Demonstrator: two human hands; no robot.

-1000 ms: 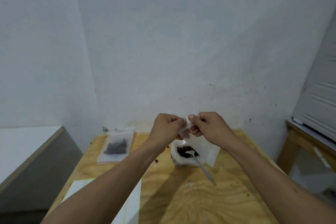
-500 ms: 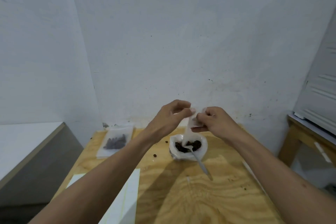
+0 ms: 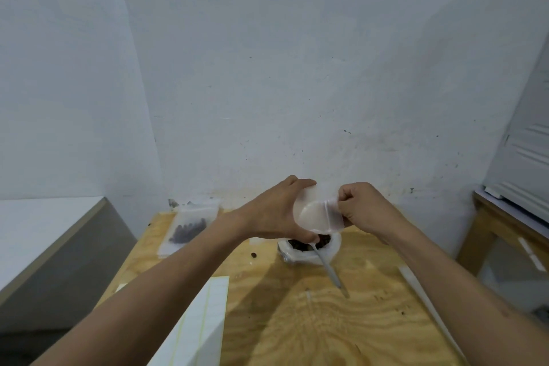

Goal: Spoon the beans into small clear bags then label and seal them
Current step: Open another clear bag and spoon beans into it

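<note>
I hold a small clear bag (image 3: 316,212) in the air above the table, its mouth pulled apart. My left hand (image 3: 274,212) grips its left side with the thumb underneath. My right hand (image 3: 361,206) pinches its right edge. Just below stands a white bag of dark beans (image 3: 309,248) with a spoon (image 3: 328,269) leaning in it, handle pointing toward me. A filled clear bag of beans (image 3: 190,227) lies flat at the back left of the wooden table (image 3: 312,321). A white label sheet (image 3: 202,324) lies under my left forearm.
A few loose beans (image 3: 253,255) lie on the wood left of the bean bag. A white strip (image 3: 421,291) lies along the right side of the table. A grey counter (image 3: 38,232) is at the left, a wooden stand (image 3: 505,226) at the right, a wall close behind.
Both hands have spread the small clear bag open and wider than before. The left hand now cups the bag's side instead of pinching its top. The view shifted slightly.
</note>
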